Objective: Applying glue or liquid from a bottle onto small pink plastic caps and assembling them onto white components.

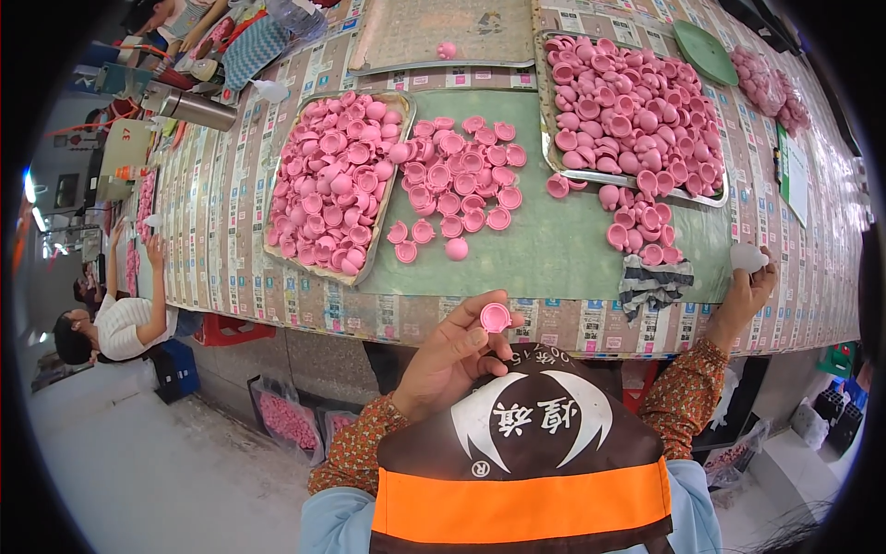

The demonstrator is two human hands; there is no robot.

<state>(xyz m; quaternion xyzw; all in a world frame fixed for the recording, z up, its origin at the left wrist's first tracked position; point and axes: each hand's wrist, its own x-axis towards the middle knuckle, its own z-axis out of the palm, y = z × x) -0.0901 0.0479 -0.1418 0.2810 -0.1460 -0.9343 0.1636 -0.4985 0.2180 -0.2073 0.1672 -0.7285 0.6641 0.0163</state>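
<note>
My left hand (452, 355) is closed by the table's front edge, pinching a small pink plastic shell (496, 318) with its hollow side facing up. At the right, my right hand (744, 294) is wrapped round a small white squeeze bottle (747, 258), partly hidden by the fingers. Between the hands lies a striped grey cloth (654, 284) on the table edge. Loose pink shells (459, 175) are spread over the green mat (480, 272), some cup side up. More loose shells (637, 226) lie just behind the cloth.
Heaped pink shells fill a left tray (371, 254) and a right tray (560, 159). A flat board (443, 32) at the back bears one pink piece. A green lid (704, 51), bagged shells (771, 88) and a steel flask (198, 109) stand farther off. Another person (129, 319) sits at the left.
</note>
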